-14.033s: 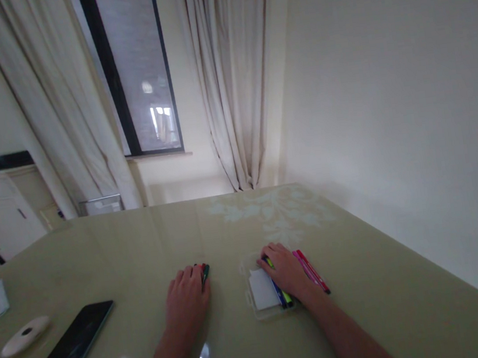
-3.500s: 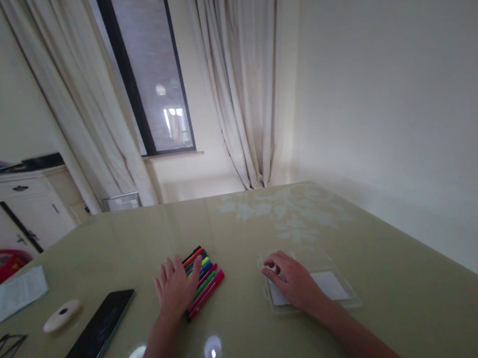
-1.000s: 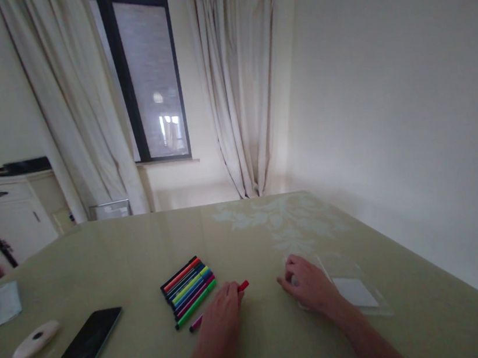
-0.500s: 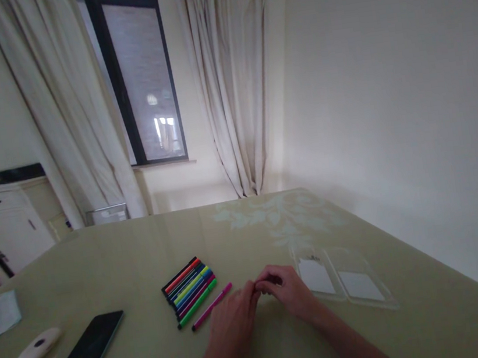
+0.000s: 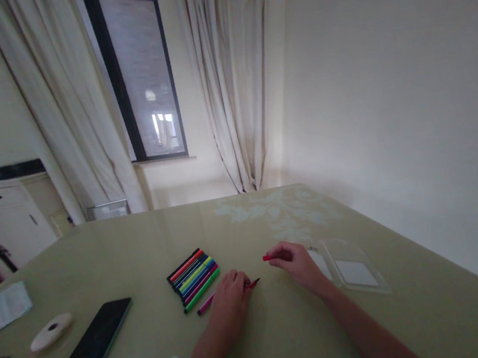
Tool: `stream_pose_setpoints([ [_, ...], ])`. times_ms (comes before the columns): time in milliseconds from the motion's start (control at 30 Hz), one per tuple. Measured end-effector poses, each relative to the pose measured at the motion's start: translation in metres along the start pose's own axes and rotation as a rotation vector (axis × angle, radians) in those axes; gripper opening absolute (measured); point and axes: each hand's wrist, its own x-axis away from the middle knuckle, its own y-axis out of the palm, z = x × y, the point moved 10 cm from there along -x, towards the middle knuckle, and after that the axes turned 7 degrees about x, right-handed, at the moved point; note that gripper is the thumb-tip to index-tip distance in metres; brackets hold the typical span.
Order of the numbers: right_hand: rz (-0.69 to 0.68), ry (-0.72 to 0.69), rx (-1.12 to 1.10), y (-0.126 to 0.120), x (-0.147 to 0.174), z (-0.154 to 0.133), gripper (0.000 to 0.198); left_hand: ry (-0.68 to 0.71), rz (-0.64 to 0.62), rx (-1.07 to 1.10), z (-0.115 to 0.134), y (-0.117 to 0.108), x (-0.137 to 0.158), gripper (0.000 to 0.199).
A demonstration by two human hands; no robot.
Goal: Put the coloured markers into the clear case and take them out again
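Observation:
My left hand (image 5: 230, 297) is closed on a red felt-tip pen (image 5: 253, 284), whose bare dark tip points right. The rest of that pen is hidden in the fingers. A small red pen cap (image 5: 267, 257) is pinched between the thumb and fingertips of my right hand (image 5: 293, 263), apart from the pen. Partly covered by my left hand lies a pink felt-tip pen (image 5: 205, 305). To its left several felt-tip pens (image 5: 195, 280) lie side by side in a row, black, orange, blue, yellow, purple and green among them.
A clear plastic case (image 5: 359, 273) with white inserts lies opened behind my right forearm. At the left are a black tablet-like slab (image 5: 86, 354), a whitish oval object (image 5: 51, 332) and a pale folded sheet (image 5: 3, 310). The glossy table (image 5: 141, 239) meets the wall at right.
My hands have moved apart: the red cap has come off the pen and gone right and up with my right hand. My left hand keeps the pen, now partly over the pink one.

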Motion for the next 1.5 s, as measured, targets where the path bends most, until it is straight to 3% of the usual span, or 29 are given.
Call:
stream_pose_setpoints([
  [267,-0.046,-0.07,0.384,0.006,-0.007,-0.013,0.011,0.079,-0.045,0.224,-0.006,-0.004,0.0,0.011],
  [433,-0.086,-0.003,0.822,0.017,-0.031,-0.01,0.012,0.046,-0.111,0.256,-0.007,0.002,0.001,0.014],
  [567,-0.066,0.025,0.925,0.025,-0.035,-0.006,0.012,0.016,-0.141,0.314,-0.01,-0.001,0.0,0.02],
  [733,0.018,-0.045,1.011,0.023,-0.022,-0.017,0.024,-0.09,0.153,0.188,-0.041,-0.044,-0.004,0.02],
  [800,0.047,-0.07,0.971,0.021,-0.018,-0.026,0.028,-0.143,0.228,0.06,-0.054,-0.056,-0.001,0.019],
  [933,-0.021,-0.105,0.693,0.039,-0.011,-0.037,0.018,-0.147,0.183,-0.14,-0.054,-0.054,0.001,0.011],
  [1067,-0.138,-0.159,0.379,0.069,0.0,-0.053,0.02,-0.028,0.107,0.001,-0.021,-0.041,-0.002,0.014],
  [1167,-0.18,-0.176,0.284,0.072,0.002,-0.062,0.021,-0.003,0.082,0.183,-0.006,-0.035,-0.003,0.018],
  [1267,-0.096,-0.135,0.206,0.041,-0.009,-0.057,0.024,-0.039,0.09,0.262,-0.012,-0.037,-0.003,0.022],
  [1400,0.165,-0.066,0.036,-0.023,-0.024,-0.035,0.031,-0.077,0.155,0.223,-0.034,-0.049,-0.003,0.023],
  [1500,0.121,-0.045,-0.103,-0.029,-0.028,-0.023,0.033,-0.024,0.14,0.208,-0.033,-0.046,-0.004,0.024],
])
